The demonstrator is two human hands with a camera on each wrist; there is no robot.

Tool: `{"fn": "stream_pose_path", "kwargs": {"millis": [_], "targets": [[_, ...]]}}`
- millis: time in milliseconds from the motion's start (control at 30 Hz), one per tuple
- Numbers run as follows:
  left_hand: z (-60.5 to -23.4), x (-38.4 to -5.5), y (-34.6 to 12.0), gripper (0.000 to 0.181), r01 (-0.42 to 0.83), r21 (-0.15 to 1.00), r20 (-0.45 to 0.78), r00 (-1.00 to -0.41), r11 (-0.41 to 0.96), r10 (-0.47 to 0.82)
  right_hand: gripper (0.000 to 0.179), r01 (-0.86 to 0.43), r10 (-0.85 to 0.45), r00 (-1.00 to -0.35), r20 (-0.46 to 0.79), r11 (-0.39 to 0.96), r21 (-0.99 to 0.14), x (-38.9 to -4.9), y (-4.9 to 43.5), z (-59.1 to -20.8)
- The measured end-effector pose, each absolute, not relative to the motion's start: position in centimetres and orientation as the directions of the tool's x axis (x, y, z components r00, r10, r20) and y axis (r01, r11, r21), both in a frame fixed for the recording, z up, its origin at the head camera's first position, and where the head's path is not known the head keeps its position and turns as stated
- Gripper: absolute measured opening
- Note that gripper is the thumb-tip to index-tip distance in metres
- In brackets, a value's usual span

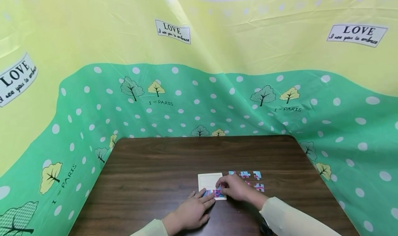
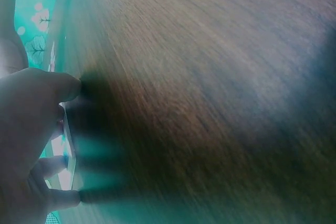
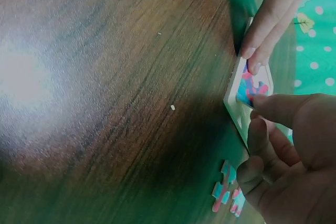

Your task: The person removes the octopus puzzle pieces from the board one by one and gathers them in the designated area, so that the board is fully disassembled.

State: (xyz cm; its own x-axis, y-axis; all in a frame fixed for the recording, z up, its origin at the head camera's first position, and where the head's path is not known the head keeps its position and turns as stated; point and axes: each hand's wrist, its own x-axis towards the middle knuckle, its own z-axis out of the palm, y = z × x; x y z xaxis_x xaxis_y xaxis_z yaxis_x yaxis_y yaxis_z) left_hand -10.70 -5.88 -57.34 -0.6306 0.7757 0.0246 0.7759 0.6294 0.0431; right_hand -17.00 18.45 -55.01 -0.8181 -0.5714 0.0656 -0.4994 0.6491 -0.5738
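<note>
A pale square puzzle tray [image 1: 210, 178] lies on the table, with joined pink-and-blue jigsaw pieces [image 1: 209, 193] along its near side. My left hand [image 1: 193, 211] rests at its near left corner, fingers stretched out, fingertips on the tray's near edge and the pieces. Over the tray's right side, my right hand [image 1: 237, 187] pinches a jigsaw piece [image 3: 251, 98] between thumb and fingers, low against the tray. The fingers partly hide that piece. In the left wrist view, the left hand [image 2: 26, 129] touches the tray's edge, most of the tray being hidden behind it.
Loose jigsaw pieces [image 1: 244, 174] lie right of the tray, some partly hidden by the right hand. A tiny pale scrap [image 3: 172, 107] lies on the brown wooden table [image 1: 149, 167]. A green and yellow patterned cloth [image 1: 186, 104] hangs round the table's back and sides.
</note>
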Motion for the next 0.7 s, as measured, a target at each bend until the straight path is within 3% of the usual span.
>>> {"fn": "stream_pose_path", "kwargs": {"millis": [433,700], "targets": [[-57.5,-10.6,-5.9,0.057,0.774,0.042,0.028,-0.633,0.632,0.774,0.012,-0.358,-0.477,-0.879,0.003,0.656,-0.665,-16.4,20.6,-53.9],[-57.4,-10.5,-5.9,0.058,0.776,0.037,0.029,-0.631,0.63,0.775,0.009,-0.364,-0.484,-0.875,0.029,0.615,-0.699,-15.8,24.3,-53.3]]}}
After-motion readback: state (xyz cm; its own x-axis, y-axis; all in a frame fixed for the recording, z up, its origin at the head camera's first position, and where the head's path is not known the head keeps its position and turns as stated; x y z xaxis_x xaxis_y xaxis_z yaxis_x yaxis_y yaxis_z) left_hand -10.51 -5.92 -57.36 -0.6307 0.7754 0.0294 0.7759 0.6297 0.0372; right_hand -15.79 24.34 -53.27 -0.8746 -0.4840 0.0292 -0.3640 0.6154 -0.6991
